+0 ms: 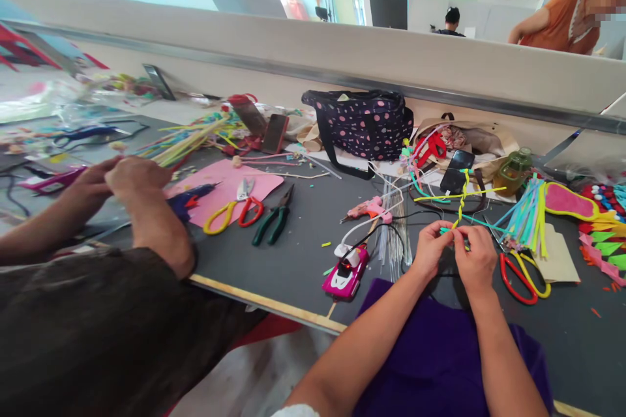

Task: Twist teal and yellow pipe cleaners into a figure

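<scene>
— Where's your grip?
— Your left hand [429, 249] and right hand [473, 258] are both pinched on the foot of the twisted yellow pipe cleaner [462, 199].
— And beyond?
— It rises from your fingertips toward the black phone [457, 170].

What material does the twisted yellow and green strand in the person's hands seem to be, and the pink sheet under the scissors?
The twisted strand looks like fuzzy chenille stems over wire: it holds bends. The pink sheet seems matte craft foam or felt, flat with clean-cut edges; which one is unclear. Both hands pinch the strand.
</scene>
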Available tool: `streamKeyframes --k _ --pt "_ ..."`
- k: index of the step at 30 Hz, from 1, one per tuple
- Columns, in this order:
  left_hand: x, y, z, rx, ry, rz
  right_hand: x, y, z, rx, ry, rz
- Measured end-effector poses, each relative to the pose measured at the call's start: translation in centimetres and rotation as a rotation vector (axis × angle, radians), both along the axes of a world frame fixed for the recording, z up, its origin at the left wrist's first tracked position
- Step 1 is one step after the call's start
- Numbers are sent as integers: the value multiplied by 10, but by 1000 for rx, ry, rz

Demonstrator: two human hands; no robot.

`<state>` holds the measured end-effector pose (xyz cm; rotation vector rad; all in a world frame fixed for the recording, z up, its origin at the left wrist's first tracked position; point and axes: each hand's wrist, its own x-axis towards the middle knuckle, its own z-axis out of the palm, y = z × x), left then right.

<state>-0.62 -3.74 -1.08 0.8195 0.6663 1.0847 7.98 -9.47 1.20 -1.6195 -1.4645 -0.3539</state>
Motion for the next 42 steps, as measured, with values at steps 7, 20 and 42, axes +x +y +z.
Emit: streamKeyframes --k 7,20,42 --pt "1 -3 0 98 81 35 1 2 -4 -35 8 -90" --pt "1 -13 2 546 348 241 -5 -5 5 -57 5 -123" --pt "0 -16 3 556 284 225 -2 -3 3 -46 566 17"
